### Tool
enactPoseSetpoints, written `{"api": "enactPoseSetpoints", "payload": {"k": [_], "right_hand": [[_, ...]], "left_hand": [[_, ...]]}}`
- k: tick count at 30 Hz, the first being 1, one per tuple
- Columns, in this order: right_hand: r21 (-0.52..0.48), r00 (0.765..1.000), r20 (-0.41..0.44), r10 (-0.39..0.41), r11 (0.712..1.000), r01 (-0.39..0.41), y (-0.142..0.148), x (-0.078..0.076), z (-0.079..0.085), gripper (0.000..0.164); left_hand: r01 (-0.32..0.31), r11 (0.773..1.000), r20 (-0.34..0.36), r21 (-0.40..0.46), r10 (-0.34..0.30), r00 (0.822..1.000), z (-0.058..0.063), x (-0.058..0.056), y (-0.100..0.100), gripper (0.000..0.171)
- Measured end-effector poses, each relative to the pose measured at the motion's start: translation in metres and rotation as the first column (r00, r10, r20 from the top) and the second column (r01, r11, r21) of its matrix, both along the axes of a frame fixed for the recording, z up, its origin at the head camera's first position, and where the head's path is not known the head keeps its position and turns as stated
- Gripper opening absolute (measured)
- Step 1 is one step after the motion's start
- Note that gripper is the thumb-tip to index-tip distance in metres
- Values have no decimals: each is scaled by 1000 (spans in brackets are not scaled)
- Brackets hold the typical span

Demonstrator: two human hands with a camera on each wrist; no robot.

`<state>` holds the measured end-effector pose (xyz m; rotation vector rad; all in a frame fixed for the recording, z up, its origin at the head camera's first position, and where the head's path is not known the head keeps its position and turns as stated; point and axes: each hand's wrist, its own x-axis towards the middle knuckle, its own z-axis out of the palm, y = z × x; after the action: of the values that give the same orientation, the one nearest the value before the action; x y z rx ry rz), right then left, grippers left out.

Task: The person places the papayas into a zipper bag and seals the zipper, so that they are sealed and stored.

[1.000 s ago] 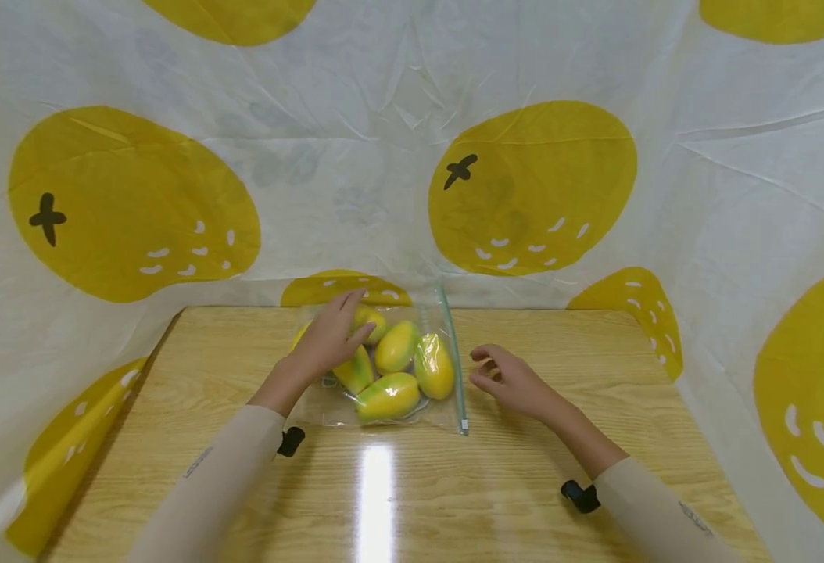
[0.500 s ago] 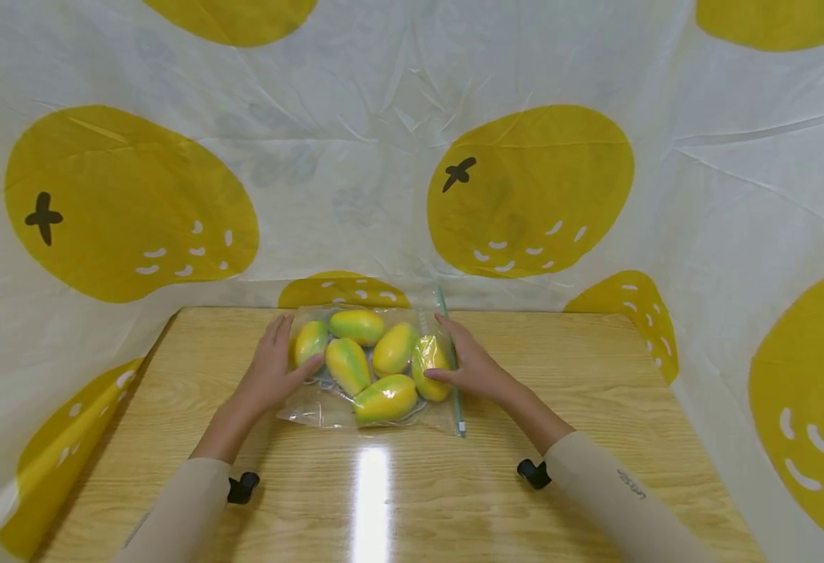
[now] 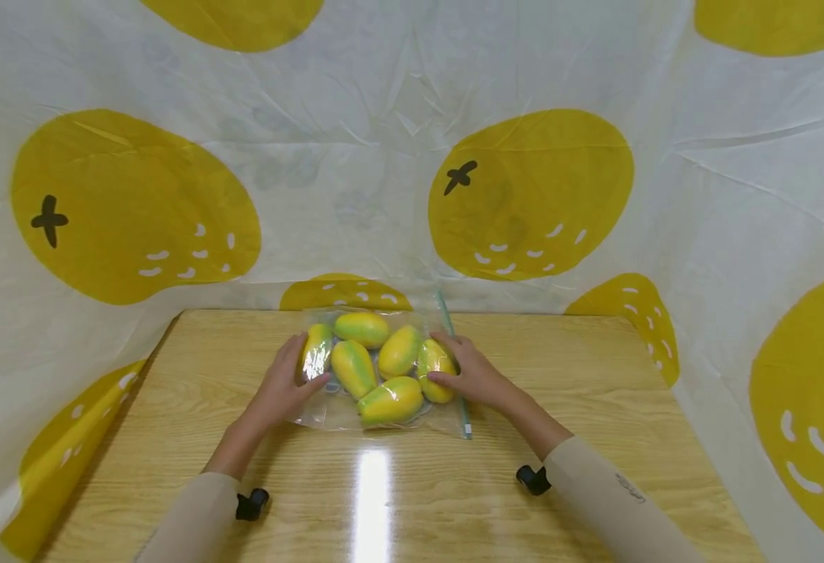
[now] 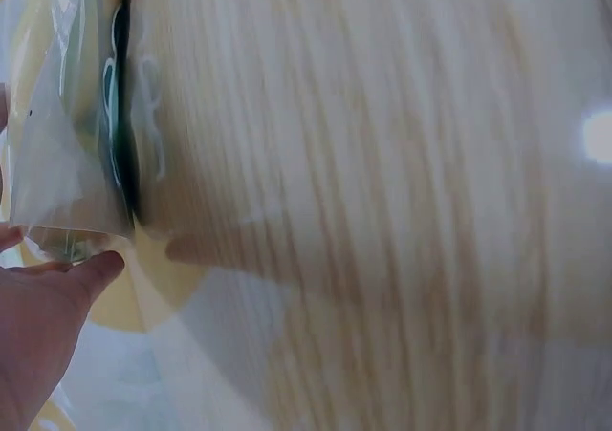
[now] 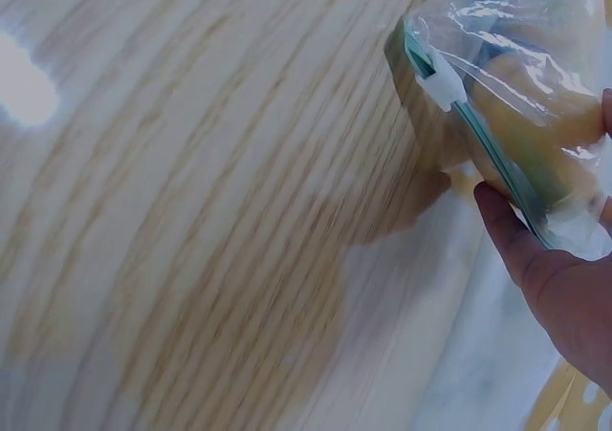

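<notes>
A clear zip bag (image 3: 447,418) with several yellow-green mangoes (image 3: 391,400) inside lies flat in the head view. My left hand (image 3: 281,387) grips its left end around the outermost mango (image 3: 317,352), thumb on the near side. At the other end my right hand (image 3: 478,374) holds the bag around the rightmost mango (image 3: 435,369), with its green zip strip (image 5: 497,159) under the hand. A white slider (image 5: 440,82) sits at the strip's near end. In the left wrist view, the thumb (image 4: 96,273) is against the plastic; most fingers are out of sight.
The bag rests on a wood-grain table (image 3: 560,352) near its back edge. A white cloth (image 3: 356,195) printed with large yellow fruit hangs behind and along both sides. Light glares on the tabletop (image 3: 372,500) in front of the bag.
My left hand has gone from above the mangoes to the bag's left end. The right hand has moved left onto the zip end. Lately the leftmost mango has shifted slightly right.
</notes>
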<state>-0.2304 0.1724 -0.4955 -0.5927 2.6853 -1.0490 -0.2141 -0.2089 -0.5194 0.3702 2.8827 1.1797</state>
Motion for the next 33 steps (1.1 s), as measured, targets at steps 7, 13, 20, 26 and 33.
{"api": "enactPoseSetpoints", "payload": {"k": [7, 13, 20, 26, 33], "right_hand": [[-38, 1000, -15, -21, 999, 20, 15, 3, -3, 87], [-18, 998, 2, -64, 998, 64, 35, 6, -5, 89], [-27, 994, 31, -100, 995, 101, 58, 6, -4, 90], [-29, 987, 68, -147, 988, 149, 74, 2, -1, 93], [26, 977, 88, -196, 981, 195, 80, 3, 1, 95]], "left_hand": [[3, 1000, -7, -2, -3, 1000, -3, 3, 17, 97], [38, 999, 2, -5, -38, 999, -4, 0, 35, 98], [73, 997, 13, 23, -74, 997, -6, -5, 57, 98], [112, 993, 43, 41, -113, 993, -3, -15, 72, 98], [139, 986, 56, 91, -144, 988, -2, -23, 82, 94]]}}
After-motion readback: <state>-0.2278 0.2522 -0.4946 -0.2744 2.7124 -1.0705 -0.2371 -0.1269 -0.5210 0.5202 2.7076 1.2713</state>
